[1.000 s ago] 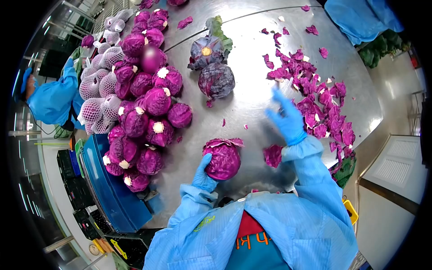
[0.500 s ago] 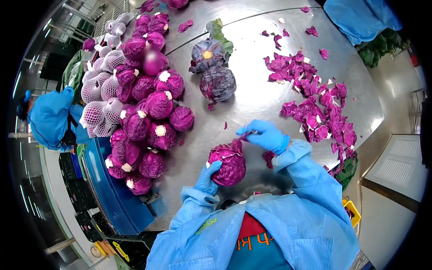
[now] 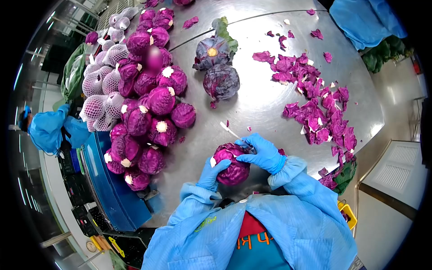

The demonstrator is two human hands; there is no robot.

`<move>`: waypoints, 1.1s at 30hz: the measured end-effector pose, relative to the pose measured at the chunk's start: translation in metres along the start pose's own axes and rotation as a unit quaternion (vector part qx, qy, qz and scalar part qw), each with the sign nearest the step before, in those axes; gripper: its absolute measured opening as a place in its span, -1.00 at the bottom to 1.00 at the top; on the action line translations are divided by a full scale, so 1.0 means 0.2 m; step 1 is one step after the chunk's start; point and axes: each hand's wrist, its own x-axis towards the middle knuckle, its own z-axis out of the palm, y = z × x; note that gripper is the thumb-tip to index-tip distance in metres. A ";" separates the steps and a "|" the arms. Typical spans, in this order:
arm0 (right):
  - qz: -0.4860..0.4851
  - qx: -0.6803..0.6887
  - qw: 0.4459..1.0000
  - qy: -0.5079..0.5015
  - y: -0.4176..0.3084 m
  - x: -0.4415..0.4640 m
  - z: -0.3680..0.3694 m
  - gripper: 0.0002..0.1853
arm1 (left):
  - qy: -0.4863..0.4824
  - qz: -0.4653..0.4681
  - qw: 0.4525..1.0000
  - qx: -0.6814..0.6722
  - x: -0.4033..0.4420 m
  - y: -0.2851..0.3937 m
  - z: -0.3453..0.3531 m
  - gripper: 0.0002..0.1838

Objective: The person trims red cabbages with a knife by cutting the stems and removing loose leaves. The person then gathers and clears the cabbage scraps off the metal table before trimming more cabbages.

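My left hand (image 3: 211, 174), in a blue glove, grips the left side of a red cabbage (image 3: 233, 168) low on the steel table (image 3: 265, 112). At its upper right, my right hand (image 3: 262, 153) is closed on a thin tool with a pale end (image 3: 230, 130), its thumb against the cabbage. Beyond them sit two darker, unpeeled-looking cabbages (image 3: 221, 81). To the left lies a pile of purple cabbages (image 3: 161, 100) with pale cut stems. Loose purple leaves (image 3: 310, 112) are heaped at the right.
White-netted cabbages (image 3: 95, 81) line the table's left side, above a blue bin (image 3: 105, 180). A person in blue (image 3: 47, 130) is at the far left. Blue plastic (image 3: 366, 20) hangs at the upper right; a yellow container (image 3: 347, 213) is at the lower right.
My right hand drew a leaf off the cabbage and now holds the thin tool against it. Another leaf lies at the heap's upper left. My left hand has kept its hold.
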 end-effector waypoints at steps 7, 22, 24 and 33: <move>-0.106 -0.093 0.969 0.204 -0.13 -0.02 0.00 -0.83 | -0.013 0.016 0.997 0.075 0.05 -0.02 -0.02 -0.46; 0.179 0.228 0.880 0.377 0.24 -0.30 -0.37 -0.68 | -0.073 0.036 0.992 -0.093 -0.10 -0.19 -0.18 -0.01; 0.237 0.266 0.897 0.263 0.19 -0.33 -0.21 -0.65 | -0.175 0.087 0.976 -0.096 -0.09 -0.17 -0.17 -0.11; 0.033 -0.234 0.971 0.024 0.30 -0.41 0.21 -0.47 | 0.089 0.375 0.261 0.885 0.08 -0.13 -0.25 -0.36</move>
